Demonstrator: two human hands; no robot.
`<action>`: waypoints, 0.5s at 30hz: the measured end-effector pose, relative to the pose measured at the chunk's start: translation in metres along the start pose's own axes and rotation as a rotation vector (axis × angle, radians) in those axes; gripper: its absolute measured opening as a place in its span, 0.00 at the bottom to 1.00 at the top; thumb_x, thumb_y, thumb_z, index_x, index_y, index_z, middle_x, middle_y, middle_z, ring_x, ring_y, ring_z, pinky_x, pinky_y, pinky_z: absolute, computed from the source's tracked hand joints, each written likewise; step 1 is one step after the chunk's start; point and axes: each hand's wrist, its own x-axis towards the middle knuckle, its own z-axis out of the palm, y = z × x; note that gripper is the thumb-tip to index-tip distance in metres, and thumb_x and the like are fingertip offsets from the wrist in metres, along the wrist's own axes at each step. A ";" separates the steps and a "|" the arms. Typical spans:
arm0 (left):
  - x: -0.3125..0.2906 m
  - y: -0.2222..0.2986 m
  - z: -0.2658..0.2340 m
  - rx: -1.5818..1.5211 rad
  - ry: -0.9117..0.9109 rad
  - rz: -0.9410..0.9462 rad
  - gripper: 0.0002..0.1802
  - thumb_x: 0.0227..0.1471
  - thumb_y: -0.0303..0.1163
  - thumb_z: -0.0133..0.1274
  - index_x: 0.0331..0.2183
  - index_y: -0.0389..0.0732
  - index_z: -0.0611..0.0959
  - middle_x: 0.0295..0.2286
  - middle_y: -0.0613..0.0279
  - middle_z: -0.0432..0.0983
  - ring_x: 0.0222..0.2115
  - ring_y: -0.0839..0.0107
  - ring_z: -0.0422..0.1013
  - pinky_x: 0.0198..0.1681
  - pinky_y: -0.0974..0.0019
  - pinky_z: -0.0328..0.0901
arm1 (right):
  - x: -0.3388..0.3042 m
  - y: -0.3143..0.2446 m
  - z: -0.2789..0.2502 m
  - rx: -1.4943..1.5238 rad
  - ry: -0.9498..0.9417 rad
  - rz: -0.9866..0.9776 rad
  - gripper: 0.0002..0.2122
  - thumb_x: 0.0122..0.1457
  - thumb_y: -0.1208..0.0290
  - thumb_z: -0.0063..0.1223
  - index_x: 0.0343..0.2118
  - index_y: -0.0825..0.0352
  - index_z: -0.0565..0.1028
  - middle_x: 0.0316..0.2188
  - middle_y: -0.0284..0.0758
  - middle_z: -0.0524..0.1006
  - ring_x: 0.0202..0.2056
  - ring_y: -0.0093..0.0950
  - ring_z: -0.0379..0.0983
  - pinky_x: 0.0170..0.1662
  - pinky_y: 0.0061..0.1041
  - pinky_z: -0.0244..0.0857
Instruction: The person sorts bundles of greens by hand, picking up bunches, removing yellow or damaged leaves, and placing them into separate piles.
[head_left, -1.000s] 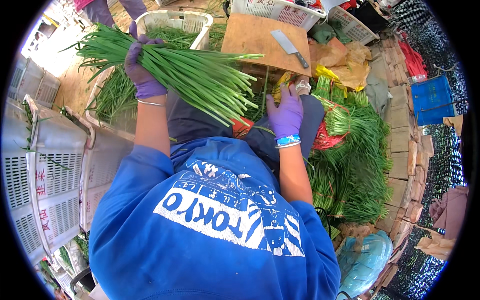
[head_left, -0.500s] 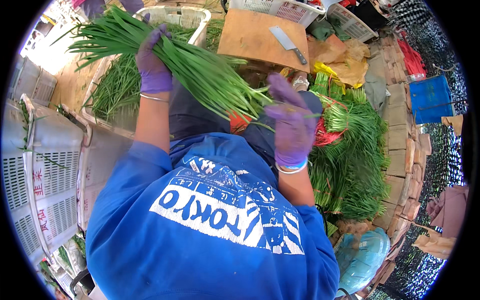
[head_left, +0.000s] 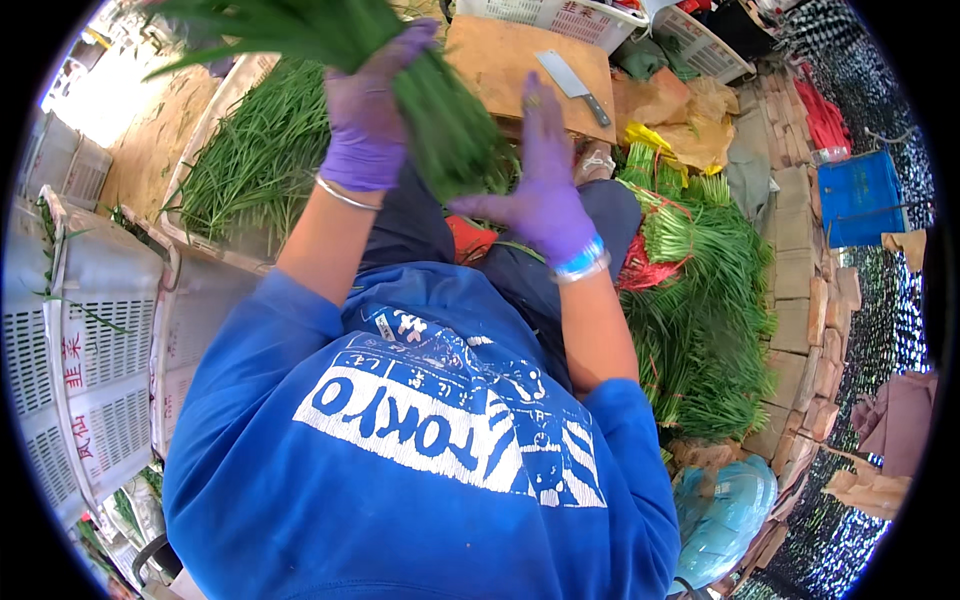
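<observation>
While the left hand [head_left: 368,115] grips the bunch of greens [head_left: 445,125], now swung nearer the right hand [head_left: 548,185], I see the latter spread and empty; the bunch's lower end lies between both, within reach, contact unclear.

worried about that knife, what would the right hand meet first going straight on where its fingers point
Probably the wooden board: the right hand overlaps it in view, but how far above it is unclear. The knife lies just right of that line.
</observation>
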 end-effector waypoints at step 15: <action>0.018 0.048 0.004 -0.250 -0.674 -0.370 0.33 0.44 0.36 0.50 0.50 0.39 0.58 0.41 0.55 0.62 0.42 0.67 0.61 0.47 0.66 0.55 | -0.023 0.074 -0.058 1.797 0.386 -0.217 0.32 0.49 0.68 0.49 0.57 0.61 0.48 0.36 0.25 0.72 0.41 0.26 0.68 0.59 0.39 0.38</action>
